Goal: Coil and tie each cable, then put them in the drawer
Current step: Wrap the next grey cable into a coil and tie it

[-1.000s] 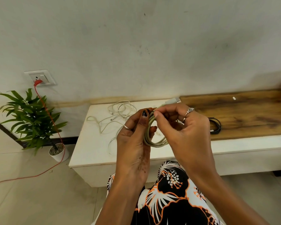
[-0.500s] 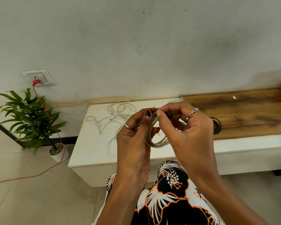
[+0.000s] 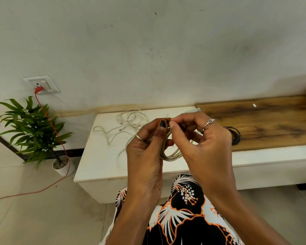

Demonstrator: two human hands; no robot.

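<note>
1. A beige coiled cable [image 3: 168, 152] hangs in the air between two raised hands, above the front edge of the white cabinet top [image 3: 99, 156]; its loops droop downward from the grip, the long axis of the coil running roughly upright, tilted a little to the right.
2. The left hand [image 3: 145, 156] clasps the coil's left side, thumb laid along the strands; the right hand [image 3: 201, 142] pinches at the top of the coil, thumb and forefinger closed on what appears to be the cable's end or a tie, too small to tell which.
3. Both grips meet at the top of the coil, fingertips touching; the tying, by this reading, is done there, with the right hand the working one and the left the anchor.
4. Cables counted: one in hand; one loose white cable [image 3: 129, 124] sprawled uncoiled on the cabinet top behind the hands; one black coiled cable [image 3: 235, 135] on the wooden surface [image 3: 272, 124] to the right; three in all.
5. No drawer front is plainly visible; a red cord [image 3: 48, 119] runs from a wall socket [image 3: 41, 84] past a potted plant [image 3: 34, 131] to the floor.
</note>
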